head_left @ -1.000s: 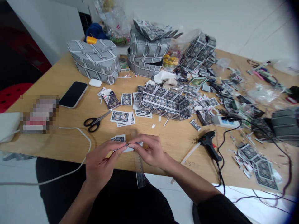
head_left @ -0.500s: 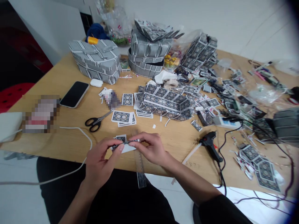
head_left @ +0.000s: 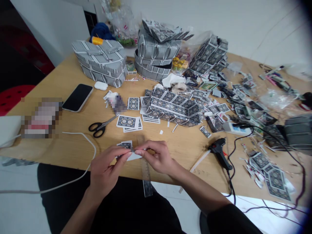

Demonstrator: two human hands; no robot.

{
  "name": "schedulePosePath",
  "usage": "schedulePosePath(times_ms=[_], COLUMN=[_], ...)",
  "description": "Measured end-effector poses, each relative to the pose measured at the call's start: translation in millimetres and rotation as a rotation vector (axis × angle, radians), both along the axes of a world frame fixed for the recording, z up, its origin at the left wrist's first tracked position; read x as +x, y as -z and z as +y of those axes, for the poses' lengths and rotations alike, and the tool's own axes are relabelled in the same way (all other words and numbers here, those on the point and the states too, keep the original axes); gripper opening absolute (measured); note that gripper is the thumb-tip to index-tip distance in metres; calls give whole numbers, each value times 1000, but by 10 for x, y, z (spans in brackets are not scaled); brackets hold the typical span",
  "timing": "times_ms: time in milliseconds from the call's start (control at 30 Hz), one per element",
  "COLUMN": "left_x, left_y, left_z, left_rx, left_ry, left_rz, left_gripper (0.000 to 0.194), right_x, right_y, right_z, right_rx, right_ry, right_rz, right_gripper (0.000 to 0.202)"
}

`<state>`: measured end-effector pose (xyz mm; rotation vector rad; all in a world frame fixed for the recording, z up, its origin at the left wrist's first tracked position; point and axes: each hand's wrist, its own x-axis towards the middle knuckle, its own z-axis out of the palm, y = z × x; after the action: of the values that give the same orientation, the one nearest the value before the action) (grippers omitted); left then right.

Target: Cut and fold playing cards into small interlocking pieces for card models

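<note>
Near the table's front edge, my left hand point(head_left: 105, 169) and my right hand point(head_left: 158, 157) meet fingertip to fingertip. Both pinch a narrow folded playing card point(head_left: 132, 150), mostly hidden by the fingers. Just behind and beneath it lie a patterned playing card point(head_left: 127, 145) and a white card piece point(head_left: 134, 156). A clear ruler point(head_left: 147, 183) passes under my right hand and juts over the table edge. Black-handled scissors point(head_left: 97, 129) lie beyond my left hand, beside a small stack of cards point(head_left: 127, 121).
A black glue gun point(head_left: 221, 154) with its cable lies at right. Behind stand an open card-built box point(head_left: 174, 105) and grey woven card baskets point(head_left: 101, 63). A phone point(head_left: 78, 97) and a white cable point(head_left: 91, 143) are at left. Loose cards and scraps point(head_left: 270, 172) cover the right side.
My fingertips have drawn closer together over the folded card, which shows less now. My left fingers have shifted slightly right. The things on the table have stayed put.
</note>
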<state>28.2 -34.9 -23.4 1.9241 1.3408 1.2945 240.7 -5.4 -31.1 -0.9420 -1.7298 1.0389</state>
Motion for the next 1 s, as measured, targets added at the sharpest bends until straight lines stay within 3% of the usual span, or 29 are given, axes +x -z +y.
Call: schedulePosePath(times_ms=[267, 467, 667, 1000], left_x=[-33, -29, -20, -363], left_y=[6, -51, -91, -168], left_z=[2, 8, 8, -57], left_rx=[3, -101, -56, -46], left_ry=[30, 84, 127, 176], left_rz=[-43, 17, 53, 203], left_gripper=[19, 9, 9, 5], right_x=[6, -13, 22, 82], right_y=[13, 27, -16, -137], right_z=[2, 29, 39, 88], right_rx=[-55, -68, -78, -44], right_ry=[-10, -44, -120, -188], right_rz=[-17, 12, -12, -70], right_gripper=[17, 20, 15, 11])
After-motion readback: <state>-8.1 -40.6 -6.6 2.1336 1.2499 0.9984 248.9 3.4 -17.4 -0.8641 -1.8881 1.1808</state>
